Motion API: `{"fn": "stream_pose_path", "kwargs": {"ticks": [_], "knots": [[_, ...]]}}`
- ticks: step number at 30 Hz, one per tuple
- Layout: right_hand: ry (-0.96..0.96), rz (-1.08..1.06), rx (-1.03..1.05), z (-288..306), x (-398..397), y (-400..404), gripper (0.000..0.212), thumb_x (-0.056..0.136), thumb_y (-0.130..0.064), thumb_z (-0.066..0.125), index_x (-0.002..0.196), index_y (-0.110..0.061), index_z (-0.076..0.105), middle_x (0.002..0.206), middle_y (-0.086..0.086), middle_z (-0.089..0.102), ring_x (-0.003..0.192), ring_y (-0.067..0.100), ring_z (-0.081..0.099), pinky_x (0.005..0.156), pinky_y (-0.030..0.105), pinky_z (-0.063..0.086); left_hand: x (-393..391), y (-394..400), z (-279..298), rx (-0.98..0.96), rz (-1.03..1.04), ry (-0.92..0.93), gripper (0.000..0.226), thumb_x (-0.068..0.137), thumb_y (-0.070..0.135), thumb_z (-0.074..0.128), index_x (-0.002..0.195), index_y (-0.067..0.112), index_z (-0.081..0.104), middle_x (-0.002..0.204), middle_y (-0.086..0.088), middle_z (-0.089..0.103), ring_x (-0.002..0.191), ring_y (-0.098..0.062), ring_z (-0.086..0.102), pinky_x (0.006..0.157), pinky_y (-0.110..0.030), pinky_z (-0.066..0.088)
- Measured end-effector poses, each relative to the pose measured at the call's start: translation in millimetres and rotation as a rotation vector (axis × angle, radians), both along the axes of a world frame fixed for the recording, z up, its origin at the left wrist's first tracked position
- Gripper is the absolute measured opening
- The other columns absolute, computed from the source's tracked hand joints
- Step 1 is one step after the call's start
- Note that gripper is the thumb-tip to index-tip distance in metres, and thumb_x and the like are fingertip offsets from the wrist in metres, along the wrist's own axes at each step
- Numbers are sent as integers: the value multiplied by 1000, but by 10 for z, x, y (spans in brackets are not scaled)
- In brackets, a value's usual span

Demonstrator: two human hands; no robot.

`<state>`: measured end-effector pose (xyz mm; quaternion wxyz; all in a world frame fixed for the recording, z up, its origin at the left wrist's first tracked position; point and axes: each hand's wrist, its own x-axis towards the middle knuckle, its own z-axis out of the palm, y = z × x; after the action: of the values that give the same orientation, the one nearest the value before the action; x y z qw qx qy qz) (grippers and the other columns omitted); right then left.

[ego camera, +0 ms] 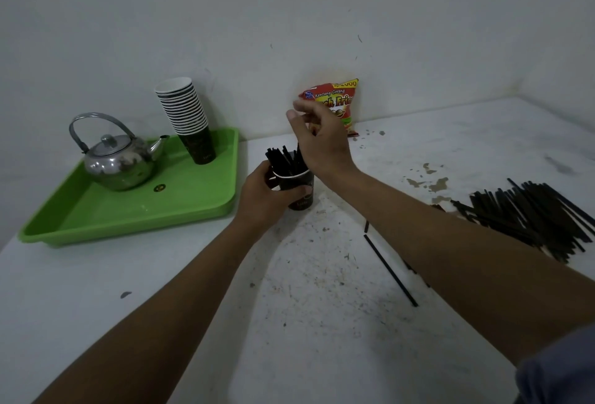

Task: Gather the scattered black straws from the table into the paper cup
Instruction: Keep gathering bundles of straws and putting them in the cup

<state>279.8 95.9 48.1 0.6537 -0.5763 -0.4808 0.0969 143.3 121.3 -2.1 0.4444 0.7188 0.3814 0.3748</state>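
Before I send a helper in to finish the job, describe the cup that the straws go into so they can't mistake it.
Start at the green tray on the left of the white table; just off its right edge stands a single dark paper cup, gripped by the left hand. Unlike the tall stack of cups on the tray, it stands alone and has black straws sticking out of its top.

My right hand (322,139) hides part of the snack bag (335,97). My left hand (267,192) covers the cup's (301,192) side. The straw pile (531,216) runs off the right edge.
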Motion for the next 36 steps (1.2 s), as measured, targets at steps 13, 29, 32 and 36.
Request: {"fn": "stream_pose_path", "kwargs": {"ticks": [13,29,32,36], "knots": [[-73,82,-205,-16,36,-123,35,106,-37,42,123,-18,65,122,-8,63,113,9,51,98,25,37,5,21,-23,-8,7,7,63,68,22,93,124,16,65,117,4,73,108,-14,69,96,-41,58],[-188,-27,-236,-305,289,-657,22,100,-16,52,121,-15,61,116,-5,63,106,8,57,93,30,50,-146,-351,-155,149,136,438,80,86,44,76,150,8,45,150,-12,53,136,-28,51,110,-39,43],[-343,-28,-348,-485,392,-840,21,95,-13,56,114,-17,65,114,-2,66,107,12,60,95,35,51,-184,-549,-196,272,137,478,63,92,39,69,144,7,52,144,-13,57,132,-28,53,103,-32,41],[-556,141,-614,-639,447,-1053,34,99,-24,52,131,-20,64,138,1,60,126,21,54,108,41,42,-198,-741,-269,399,84,524,47,94,36,61,132,8,60,129,-13,65,116,-29,59,95,-36,46]]}}
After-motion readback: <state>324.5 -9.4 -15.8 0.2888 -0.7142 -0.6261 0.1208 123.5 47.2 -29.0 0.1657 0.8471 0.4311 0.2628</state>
